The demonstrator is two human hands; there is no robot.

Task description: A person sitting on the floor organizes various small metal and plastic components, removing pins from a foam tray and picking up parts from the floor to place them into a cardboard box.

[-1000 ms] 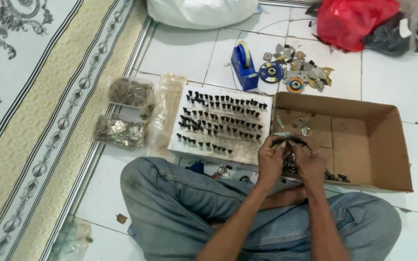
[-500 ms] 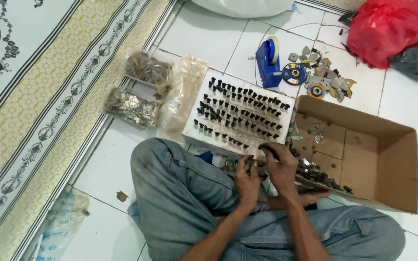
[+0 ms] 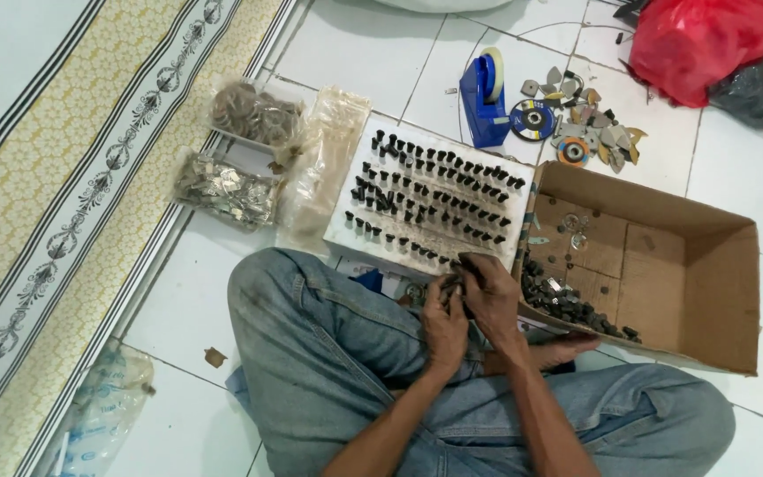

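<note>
Head view: left hand [image 3: 444, 325] and right hand [image 3: 493, 296] touching, both grips pinching small dark parts [image 3: 449, 283] at the near edge of the white foam board [image 3: 343, 231]. Board holds rows of upright dark pegs [image 3: 434, 190]. Cardboard box [image 3: 708, 291] just right, more dark pieces [image 3: 567, 305] inside. Blue tape dispenser [image 3: 484, 97] beyond, on tiled floor [image 3: 178, 300].
</note>
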